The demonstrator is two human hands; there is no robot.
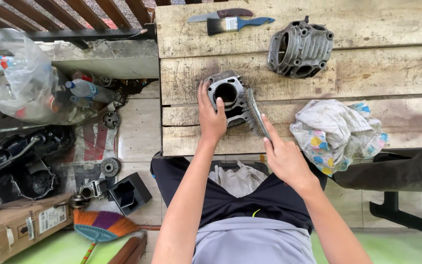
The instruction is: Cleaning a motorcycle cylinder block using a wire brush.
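A grey finned metal engine cylinder (226, 94) stands on the wooden plank table (191, 78) near its front left corner. My left hand (211, 117) grips the cylinder's left side, thumb by the round bore. My right hand (284, 159) holds a wire brush (256, 115) by its handle, index finger stretched along it. The bristles press against the cylinder's right fins.
A second finned engine part (300, 48) lies further back on the table. A paintbrush (238, 23) and a knife (221, 14) rest at the far edge. A crumpled patterned rag (335, 134) lies at right. Bottles in a plastic bag (13, 73), engine parts, a box and a broom (101, 227) crowd the floor at left.
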